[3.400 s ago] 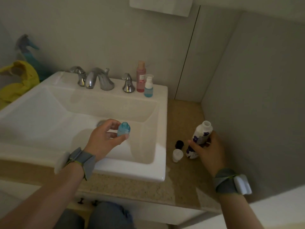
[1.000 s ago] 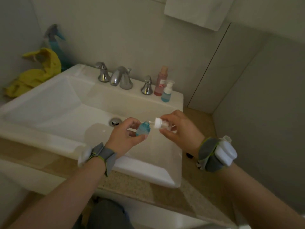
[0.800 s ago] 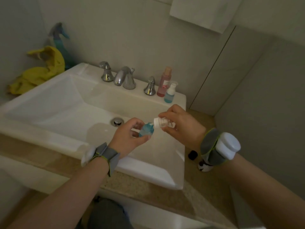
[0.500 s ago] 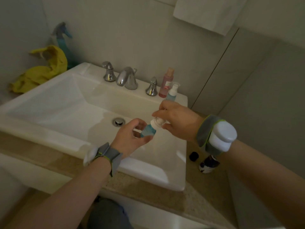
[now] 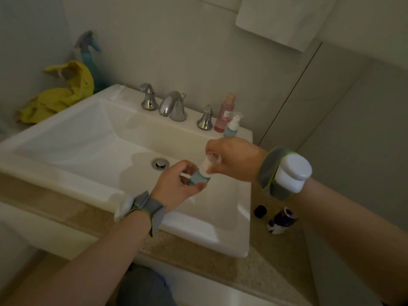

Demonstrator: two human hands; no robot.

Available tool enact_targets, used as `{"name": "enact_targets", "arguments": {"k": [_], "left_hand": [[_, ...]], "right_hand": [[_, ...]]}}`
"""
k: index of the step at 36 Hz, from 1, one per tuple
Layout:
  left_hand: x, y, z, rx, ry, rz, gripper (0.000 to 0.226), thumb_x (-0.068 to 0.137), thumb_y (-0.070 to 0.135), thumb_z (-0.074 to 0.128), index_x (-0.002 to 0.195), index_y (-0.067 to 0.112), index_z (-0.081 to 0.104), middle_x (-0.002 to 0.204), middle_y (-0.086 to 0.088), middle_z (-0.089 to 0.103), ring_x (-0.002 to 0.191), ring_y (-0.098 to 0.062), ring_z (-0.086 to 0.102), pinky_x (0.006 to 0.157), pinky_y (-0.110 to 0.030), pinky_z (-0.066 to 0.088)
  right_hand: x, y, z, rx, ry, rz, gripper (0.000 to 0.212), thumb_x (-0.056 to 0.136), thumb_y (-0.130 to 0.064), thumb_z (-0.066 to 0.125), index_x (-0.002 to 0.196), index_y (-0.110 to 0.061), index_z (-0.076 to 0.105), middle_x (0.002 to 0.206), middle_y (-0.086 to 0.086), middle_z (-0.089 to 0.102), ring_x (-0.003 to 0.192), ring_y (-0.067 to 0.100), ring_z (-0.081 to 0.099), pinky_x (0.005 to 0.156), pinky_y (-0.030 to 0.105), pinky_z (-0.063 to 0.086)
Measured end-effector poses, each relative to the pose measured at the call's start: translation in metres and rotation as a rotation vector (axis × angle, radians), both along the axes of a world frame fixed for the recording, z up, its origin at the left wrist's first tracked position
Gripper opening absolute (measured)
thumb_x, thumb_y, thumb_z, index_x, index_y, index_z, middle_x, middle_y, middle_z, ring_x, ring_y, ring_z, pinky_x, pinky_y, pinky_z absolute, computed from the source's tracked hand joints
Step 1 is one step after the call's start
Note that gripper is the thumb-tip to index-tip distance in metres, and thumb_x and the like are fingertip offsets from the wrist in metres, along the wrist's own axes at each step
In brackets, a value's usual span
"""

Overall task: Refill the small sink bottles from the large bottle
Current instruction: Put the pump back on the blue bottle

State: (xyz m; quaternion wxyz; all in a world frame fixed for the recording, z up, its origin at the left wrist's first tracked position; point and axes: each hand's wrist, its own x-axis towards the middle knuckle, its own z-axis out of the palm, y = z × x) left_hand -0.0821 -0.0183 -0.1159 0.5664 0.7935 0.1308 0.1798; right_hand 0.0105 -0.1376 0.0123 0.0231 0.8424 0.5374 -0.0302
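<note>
Head cam: my left hand [image 5: 176, 184] holds the small blue bottle [image 5: 199, 178] over the sink [image 5: 231, 239] basin, right of the drain [image 5: 160, 163], fingers and thumb curled round its body, bottle tilted a bit to the right. My right hand [image 5: 234, 160] pinches the white pump top [image 5: 210, 161] from above, fingertips closed on it. The top sits at the bottle neck and touches it; can't tell if it's threaded on. Large bottle [image 5: 281, 220] stands on the speckled countertop [image 5: 198, 257] right of the sink, white with a dark print, upper part hidden behind my right wristband [image 5: 284, 173]. Black cap [image 5: 260, 211] is just left of it, between it and the sink edge. On the back ledge: faucet [image 5: 172, 106] with two handles, then a pink bottle [image 5: 226, 112] and a second small blue pump bottle [image 5: 231, 127] side by side, upright, near the right corner. Far left: yellow cloth [image 5: 59, 93] in a heap, and a blue spray bottle [image 5: 88, 51] behind it against the wall.
</note>
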Motion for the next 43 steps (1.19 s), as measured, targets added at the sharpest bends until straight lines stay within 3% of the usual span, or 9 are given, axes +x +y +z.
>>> {"name": "enact_targets", "arguments": {"k": [5, 18, 22, 25, 28, 31, 36, 39, 43], "left_hand": [[0.001, 0.0, 0.0, 0.003, -0.004, -0.023, 0.029, 0.075, 0.019, 0.078, 0.097, 0.016, 0.06, 0.096, 0.006, 0.062, 0.074, -0.022, 0.066, 0.067, -0.037, 0.053], [0.003, 0.002, -0.005, -0.039, -0.024, -0.026, 0.028, 0.072, 0.022, 0.08, 0.087, 0.027, 0.056, 0.09, 0.012, 0.059, 0.064, -0.016, 0.06, 0.063, -0.041, 0.051], [0.003, 0.002, -0.005, -0.033, -0.023, -0.018, 0.027, 0.072, 0.023, 0.08, 0.089, 0.024, 0.058, 0.094, 0.006, 0.061, 0.068, -0.023, 0.064, 0.063, -0.042, 0.052], [0.003, 0.001, -0.005, -0.027, -0.028, -0.014, 0.028, 0.073, 0.024, 0.08, 0.091, 0.021, 0.059, 0.097, 0.002, 0.062, 0.072, -0.026, 0.066, 0.062, -0.041, 0.052], [0.002, 0.001, -0.005, -0.023, -0.025, -0.02, 0.028, 0.074, 0.022, 0.079, 0.092, 0.02, 0.058, 0.099, 0.0, 0.061, 0.07, -0.025, 0.064, 0.062, -0.038, 0.051], [0.003, 0.001, -0.005, -0.022, -0.021, -0.021, 0.028, 0.074, 0.021, 0.079, 0.092, 0.02, 0.058, 0.099, 0.001, 0.06, 0.07, -0.024, 0.065, 0.063, -0.038, 0.052], [0.003, 0.001, -0.005, -0.029, -0.016, -0.007, 0.03, 0.073, 0.02, 0.08, 0.094, 0.019, 0.058, 0.098, 0.002, 0.059, 0.067, -0.017, 0.06, 0.062, -0.033, 0.051], [0.004, 0.002, -0.005, -0.011, -0.021, -0.017, 0.028, 0.074, 0.021, 0.079, 0.092, 0.021, 0.058, 0.098, 0.003, 0.06, 0.068, -0.018, 0.062, 0.06, -0.03, 0.05], [0.004, 0.002, -0.006, 0.005, -0.009, -0.019, 0.029, 0.073, 0.022, 0.079, 0.092, 0.023, 0.057, 0.099, 0.003, 0.06, 0.07, -0.021, 0.063, 0.064, -0.04, 0.052]], "right_hand": [[-0.001, 0.002, 0.001, -0.053, -0.034, -0.134, 0.051, 0.085, -0.057, 0.052, 0.102, -0.01, 0.057, 0.085, 0.003, 0.053, 0.079, 0.02, 0.049, 0.068, 0.03, 0.041], [0.003, -0.003, -0.001, -0.029, 0.107, -0.158, 0.049, 0.089, -0.054, 0.049, 0.103, -0.009, 0.059, 0.073, -0.004, 0.05, 0.077, 0.018, 0.051, 0.06, 0.026, 0.037], [0.003, -0.006, -0.001, -0.004, 0.126, -0.178, 0.069, 0.082, -0.062, 0.053, 0.13, -0.012, 0.048, 0.108, 0.005, 0.061, 0.098, 0.022, 0.058, 0.086, 0.032, 0.048], [0.007, -0.012, -0.001, 0.06, 0.256, -0.106, 0.086, 0.078, -0.043, 0.071, 0.146, -0.023, 0.023, 0.128, 0.003, 0.048, 0.104, 0.013, 0.051, 0.088, 0.024, 0.042], [0.011, -0.013, -0.001, 0.124, 0.268, -0.061, 0.064, 0.081, -0.022, 0.07, 0.135, -0.025, 0.037, 0.119, 0.0, 0.049, 0.098, 0.014, 0.056, 0.078, 0.024, 0.046], [0.01, -0.012, 0.0, 0.127, 0.192, -0.068, 0.041, 0.085, -0.037, 0.065, 0.119, -0.018, 0.051, 0.101, 0.002, 0.06, 0.081, 0.015, 0.057, 0.078, 0.032, 0.05], [0.008, -0.01, -0.006, 0.106, 0.039, -0.172, 0.067, 0.081, -0.069, 0.044, 0.125, -0.018, 0.046, 0.09, 0.002, 0.061, 0.088, 0.023, 0.06, 0.082, 0.039, 0.051], [0.009, -0.014, -0.003, 0.112, 0.183, -0.071, 0.066, 0.081, -0.047, 0.065, 0.135, -0.023, 0.036, 0.113, 0.0, 0.055, 0.093, 0.015, 0.057, 0.084, 0.032, 0.05], [0.008, -0.015, -0.001, 0.122, 0.179, -0.025, 0.042, 0.086, -0.029, 0.064, 0.123, -0.018, 0.048, 0.109, 0.001, 0.06, 0.087, 0.016, 0.058, 0.081, 0.032, 0.05]]}}
